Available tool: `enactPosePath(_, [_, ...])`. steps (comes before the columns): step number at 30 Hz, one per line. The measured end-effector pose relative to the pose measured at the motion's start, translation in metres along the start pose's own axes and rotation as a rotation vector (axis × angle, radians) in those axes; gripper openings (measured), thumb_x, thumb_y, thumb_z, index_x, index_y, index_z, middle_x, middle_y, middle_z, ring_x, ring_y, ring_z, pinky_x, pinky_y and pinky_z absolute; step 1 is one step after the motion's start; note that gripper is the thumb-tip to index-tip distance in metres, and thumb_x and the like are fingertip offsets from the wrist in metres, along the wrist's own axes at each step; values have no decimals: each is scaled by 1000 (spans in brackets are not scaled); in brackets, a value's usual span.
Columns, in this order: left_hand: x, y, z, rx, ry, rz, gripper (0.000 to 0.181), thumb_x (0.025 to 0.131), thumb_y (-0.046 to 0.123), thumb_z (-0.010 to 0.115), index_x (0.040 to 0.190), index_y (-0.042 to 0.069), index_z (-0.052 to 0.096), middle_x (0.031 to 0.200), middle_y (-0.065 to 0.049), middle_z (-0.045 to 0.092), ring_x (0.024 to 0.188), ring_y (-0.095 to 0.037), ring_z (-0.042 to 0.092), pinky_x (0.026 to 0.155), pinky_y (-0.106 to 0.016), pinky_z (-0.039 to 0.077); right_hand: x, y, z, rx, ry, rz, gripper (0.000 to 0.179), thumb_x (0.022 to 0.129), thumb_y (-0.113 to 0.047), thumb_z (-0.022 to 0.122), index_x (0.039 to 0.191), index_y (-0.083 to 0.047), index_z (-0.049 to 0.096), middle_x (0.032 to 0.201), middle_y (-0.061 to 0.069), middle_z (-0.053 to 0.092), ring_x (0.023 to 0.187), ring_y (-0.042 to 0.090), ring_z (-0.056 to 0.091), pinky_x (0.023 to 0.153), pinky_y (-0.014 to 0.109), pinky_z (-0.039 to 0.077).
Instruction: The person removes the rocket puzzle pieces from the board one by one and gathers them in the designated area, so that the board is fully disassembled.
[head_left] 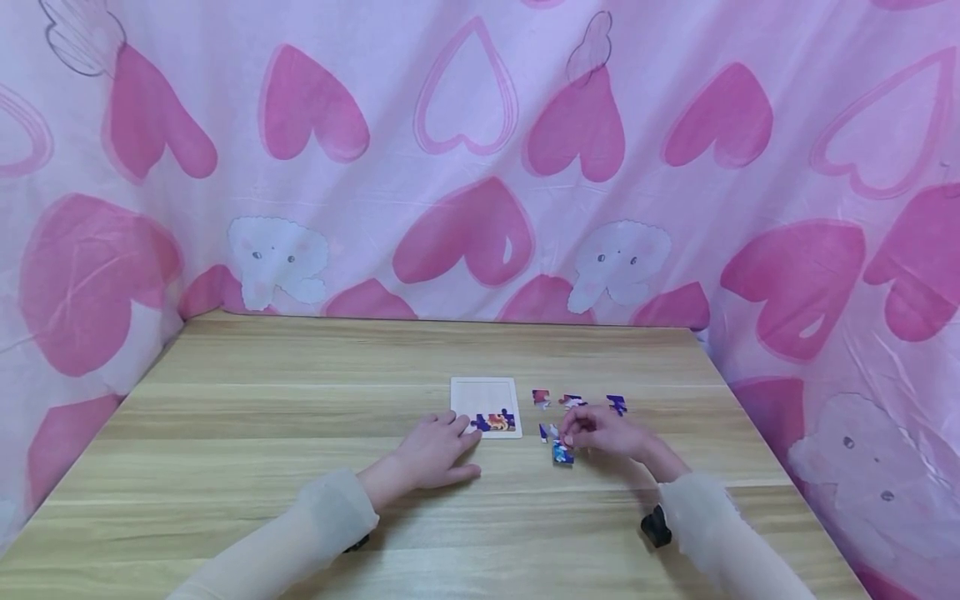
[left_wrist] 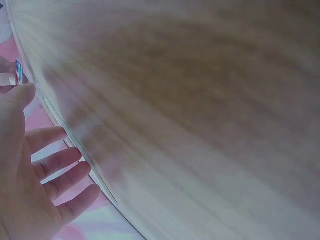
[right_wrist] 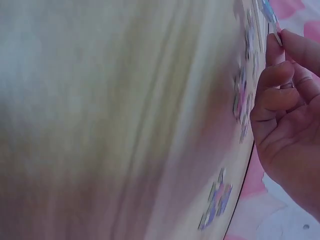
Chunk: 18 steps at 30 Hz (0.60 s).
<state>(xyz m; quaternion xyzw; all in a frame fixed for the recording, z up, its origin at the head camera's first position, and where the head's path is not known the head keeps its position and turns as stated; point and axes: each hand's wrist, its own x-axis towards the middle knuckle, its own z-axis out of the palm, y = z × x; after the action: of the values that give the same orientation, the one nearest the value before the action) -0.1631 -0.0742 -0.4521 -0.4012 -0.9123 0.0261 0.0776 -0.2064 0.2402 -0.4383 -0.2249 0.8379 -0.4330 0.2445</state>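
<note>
A white puzzle tray [head_left: 480, 396] lies on the wooden table, with joined jigsaw pieces [head_left: 497, 422] in its lower right part. My left hand [head_left: 438, 450] rests at the tray's lower left corner, fingers spread and fairly straight; the left wrist view shows these fingers [left_wrist: 59, 165] along the tray's edge. To the right of the tray, my right hand [head_left: 603, 431] pinches a blue jigsaw piece [head_left: 562, 453] between thumb and fingertip. In the right wrist view that piece [right_wrist: 270, 14] stands tilted above the table.
Several loose pieces lie right of the tray: a reddish piece [head_left: 541, 398], one partly hidden behind the right hand [head_left: 573, 401], and a dark purple piece [head_left: 617, 404] farther right. A pink heart-patterned curtain [head_left: 465, 225] stands behind the table [head_left: 300, 367] and along its sides.
</note>
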Motion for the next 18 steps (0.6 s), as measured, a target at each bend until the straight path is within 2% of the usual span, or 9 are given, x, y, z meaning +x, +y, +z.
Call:
enactPosePath(8, [1,0,2,4,-18,-8,58,83,58,41,119,15,56,102,-3,52,90,-20,48,70,-35,42,2,-2,17,-30,-45,-38,11,84,-4,57,95,-7,60,88,5,57,79,22,49,71,32,41])
enactPosePath(18, [1,0,2,6,-2,-7,58,83,58,41,118,15,57,101,-3,52,87,-19,47,68,-34,42,3,1,20,-92,-39,-75,12,82,-1,58,92,-7,60,83,4,57,76,19,50,68,29,42])
